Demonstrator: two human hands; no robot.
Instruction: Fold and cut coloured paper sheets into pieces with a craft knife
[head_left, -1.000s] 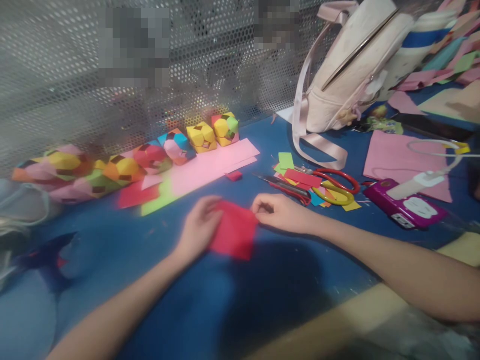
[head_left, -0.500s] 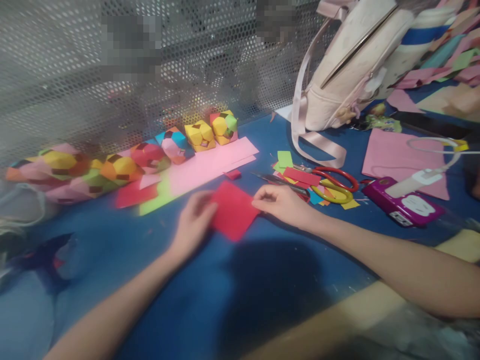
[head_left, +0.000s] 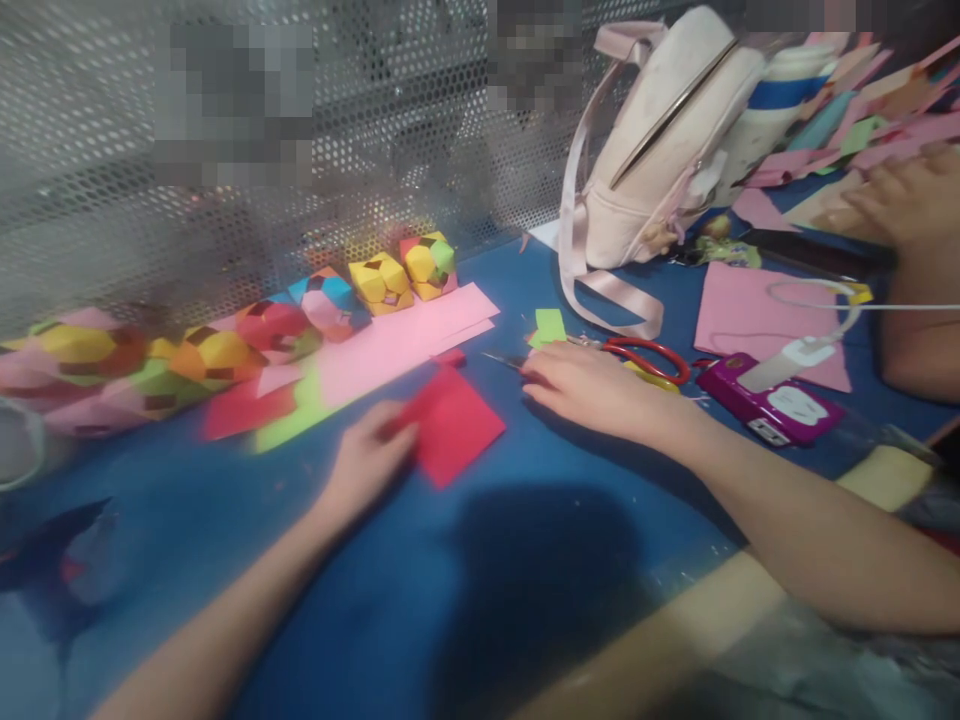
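Observation:
My left hand holds a red square of paper by its left edge, the thumb on top. The sheet stays just above the blue tabletop. My right hand, apart from the sheet, lies palm down over scissors and paper scraps, its fingers reaching forward and loosely bent. Slim scissor blades poke out beyond its fingertips. Behind the hand show red-handled scissors and part of a yellow handle. A green paper slip lies beyond the knuckles. What is under the palm is hidden.
Folded paper balls line the perforated metal panel, with pink strips before them. A pale backpack, purple device with cable and pink sheet occupy the right. Another person's hand is at far right.
My right hand has let go of the red paper's right corner and moved right over the scissors and scraps. Another person's hand has come into view at right. The camera view has shifted slightly.

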